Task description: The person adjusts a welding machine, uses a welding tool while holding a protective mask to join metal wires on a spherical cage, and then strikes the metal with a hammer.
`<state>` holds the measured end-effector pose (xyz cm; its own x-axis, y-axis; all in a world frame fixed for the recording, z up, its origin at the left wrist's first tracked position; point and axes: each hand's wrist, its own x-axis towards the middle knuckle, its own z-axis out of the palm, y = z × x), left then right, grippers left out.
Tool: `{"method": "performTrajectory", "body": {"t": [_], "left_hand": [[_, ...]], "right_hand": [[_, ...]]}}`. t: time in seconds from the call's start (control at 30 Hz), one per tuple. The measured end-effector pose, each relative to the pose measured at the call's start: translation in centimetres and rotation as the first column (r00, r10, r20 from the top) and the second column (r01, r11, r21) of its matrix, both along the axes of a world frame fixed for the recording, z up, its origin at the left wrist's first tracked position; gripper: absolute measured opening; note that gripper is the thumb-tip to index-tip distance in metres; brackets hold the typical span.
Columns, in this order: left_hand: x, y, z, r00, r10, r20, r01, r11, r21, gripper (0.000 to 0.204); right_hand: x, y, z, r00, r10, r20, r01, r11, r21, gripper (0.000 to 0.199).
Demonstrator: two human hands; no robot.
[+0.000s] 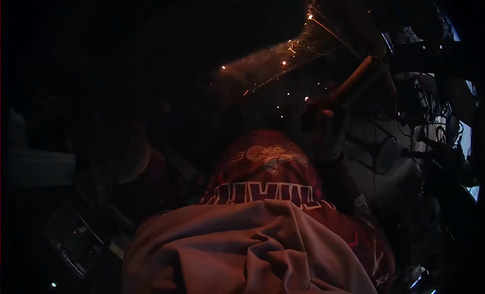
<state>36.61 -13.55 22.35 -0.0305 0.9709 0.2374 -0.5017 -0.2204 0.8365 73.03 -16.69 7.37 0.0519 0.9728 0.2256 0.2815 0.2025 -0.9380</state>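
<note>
Nearest, a soft, matte, pinkish-brown cloth [222,243] lies in deep folds; a spark landing there could scorch it, since its creases could hold hot grains. Just beyond, the dark red shirt [252,167], with its pale outlined motif and lettering, looks like thin fabric and could be burned through the same way. The right hand [327,126] is mostly lost in shadow, with one fingertip catching the glow beside the lower end of a tube-shaped handle [358,81]; whether its grip is closed around that end I cannot tell. The left hand cannot be made out, so its grip is unknown. Bare skin this near the sparks [306,98] could be stung by one flying back. The handle is smooth, round and brownish, and a thin, straight rod [334,34] slants from its far end up-left to a bright point. An unsteady hand could let that tip wander. Farthest, under the glow, lies a long, straight-edged metal piece [270,63], dull and streaked, likely hot enough to burn on contact.
</note>
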Motion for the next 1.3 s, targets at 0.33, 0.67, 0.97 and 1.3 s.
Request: {"method": "performTrajectory", "body": {"t": [0.33,0.67,0.97,1.3], "left_hand": [[-2.2,0.1,0.2,1.0,0.031,-0.007,-0.031,0.998,-0.051,0.056],[-1.4,-0.2,-0.3,0.999,0.025,0.022,-0.023,0.995,-0.098,0.058],[-1.5,-0.2,-0.6,1.0,-0.016,-0.027,0.011,0.986,-0.169,0.062],[2.9,-1.1,-2.4,0.981,0.109,-0.16,-0.142,0.966,-0.215,0.069]], "right_hand": [[-0.5,0.3,0.5,0.941,0.002,-0.337,-0.029,0.997,-0.076,0.076],[-1.1,0.6,0.1,0.889,0.01,-0.459,-0.078,0.989,-0.129,0.064],[-1.2,0.8,0.2,0.9,0.027,-0.435,-0.097,0.985,-0.14,0.053],[-1.0,0.7,0.2,0.947,-0.018,-0.322,-0.034,0.987,-0.156,0.052]]}}
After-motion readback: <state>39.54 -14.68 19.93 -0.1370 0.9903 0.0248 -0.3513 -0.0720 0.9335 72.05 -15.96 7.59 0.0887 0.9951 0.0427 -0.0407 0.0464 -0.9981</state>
